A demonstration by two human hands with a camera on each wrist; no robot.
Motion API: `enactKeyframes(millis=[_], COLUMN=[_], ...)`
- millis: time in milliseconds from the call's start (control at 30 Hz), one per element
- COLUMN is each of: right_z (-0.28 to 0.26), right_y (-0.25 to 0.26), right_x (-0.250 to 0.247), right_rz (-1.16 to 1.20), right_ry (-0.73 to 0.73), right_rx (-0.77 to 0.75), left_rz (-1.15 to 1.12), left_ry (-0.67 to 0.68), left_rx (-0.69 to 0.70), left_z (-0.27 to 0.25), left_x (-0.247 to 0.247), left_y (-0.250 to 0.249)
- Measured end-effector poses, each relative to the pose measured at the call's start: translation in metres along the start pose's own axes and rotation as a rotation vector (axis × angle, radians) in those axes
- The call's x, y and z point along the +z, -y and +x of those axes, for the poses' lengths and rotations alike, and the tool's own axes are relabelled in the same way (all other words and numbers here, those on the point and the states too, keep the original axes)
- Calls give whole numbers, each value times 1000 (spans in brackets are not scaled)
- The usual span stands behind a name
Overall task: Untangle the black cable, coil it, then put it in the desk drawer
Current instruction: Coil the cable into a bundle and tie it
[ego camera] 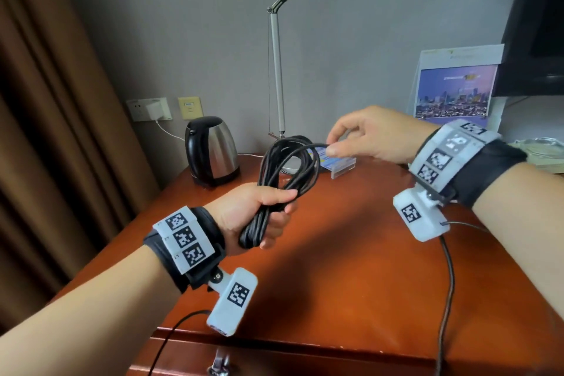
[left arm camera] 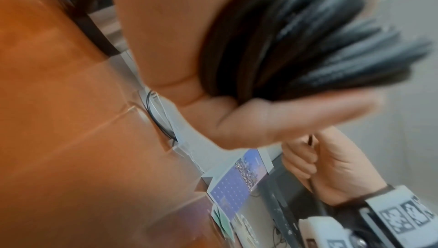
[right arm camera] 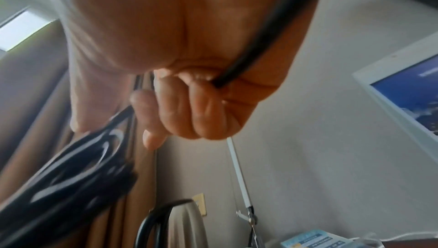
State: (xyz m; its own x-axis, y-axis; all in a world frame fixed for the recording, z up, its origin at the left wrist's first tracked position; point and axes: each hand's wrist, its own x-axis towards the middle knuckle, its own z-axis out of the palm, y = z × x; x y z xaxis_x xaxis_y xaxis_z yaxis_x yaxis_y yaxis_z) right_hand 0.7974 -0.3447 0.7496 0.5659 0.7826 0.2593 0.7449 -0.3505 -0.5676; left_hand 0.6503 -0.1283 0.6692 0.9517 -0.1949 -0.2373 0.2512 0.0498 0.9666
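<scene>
My left grip (ego camera: 259,214) clasps the mostly coiled black cable (ego camera: 290,162); my right grip (ego camera: 366,137) pinches its last strand. Drawer (ego camera: 274,360) shut, stowing remains.

Background stuff: there's a black and steel electric kettle (ego camera: 212,150) sitting at the back left of the reddish wood desk, and just to its right a silver swing-arm desk lamp (ego camera: 277,64) going up past the top of the shot. Brown curtain (ego camera: 52,119) down the left side. White wall socket (ego camera: 149,109) with a charger plugged in, yellowish plate (ego camera: 190,107) beside it. A city skyline calendar (ego camera: 454,91) stands at the back right, and a small clear card holder (ego camera: 343,165) sits near the lamp base.
</scene>
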Motion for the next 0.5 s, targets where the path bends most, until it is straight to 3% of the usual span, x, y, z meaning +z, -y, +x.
enactKeyframes(millis=[167, 400, 500], right_z=[-1, 15, 16], right_y=[-23, -9, 5], right_x=[-20, 35, 54], right_rz=[126, 68, -47], right_ry=[-66, -394, -432], right_rx=[72, 49, 99], left_rz=[51, -20, -91], left_ry=[-89, -213, -257], left_rx=[5, 75, 151], left_z=[-4, 13, 18], left_x=[-16, 10, 20], left_y=[0, -5, -10])
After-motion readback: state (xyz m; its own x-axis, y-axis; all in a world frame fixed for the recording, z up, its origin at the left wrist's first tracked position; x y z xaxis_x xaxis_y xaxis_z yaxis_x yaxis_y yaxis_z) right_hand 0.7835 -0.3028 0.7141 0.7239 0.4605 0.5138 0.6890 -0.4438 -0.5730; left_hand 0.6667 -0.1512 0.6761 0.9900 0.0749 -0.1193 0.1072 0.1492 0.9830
